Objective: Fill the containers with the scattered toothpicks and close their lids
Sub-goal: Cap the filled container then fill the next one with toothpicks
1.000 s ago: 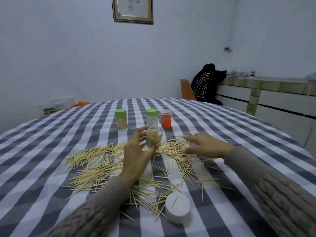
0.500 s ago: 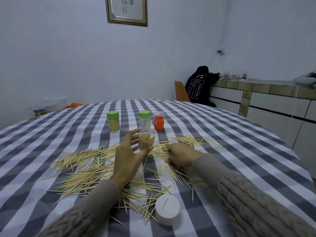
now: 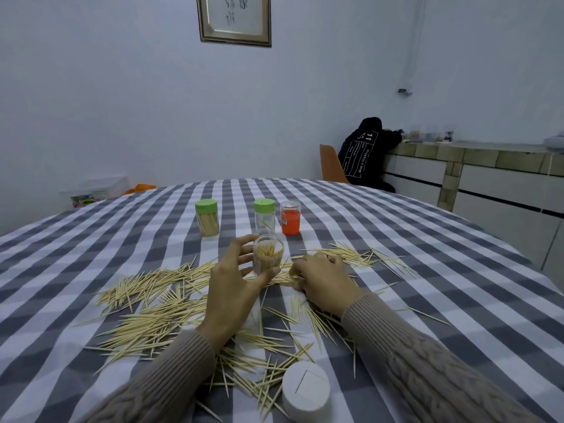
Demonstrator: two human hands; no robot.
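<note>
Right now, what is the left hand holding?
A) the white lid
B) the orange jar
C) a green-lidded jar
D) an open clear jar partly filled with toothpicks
D: the left hand grips an open clear jar with toothpicks inside; the white lid lies apart on the tablecloth.

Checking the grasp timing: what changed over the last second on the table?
The right hand drew in from an open reach on the far toothpicks and now curls on a bunch beside the open clear jar. The left hand keeps gripping that jar. Both green-lidded jars, the orange jar and the white lid stayed put.
</note>
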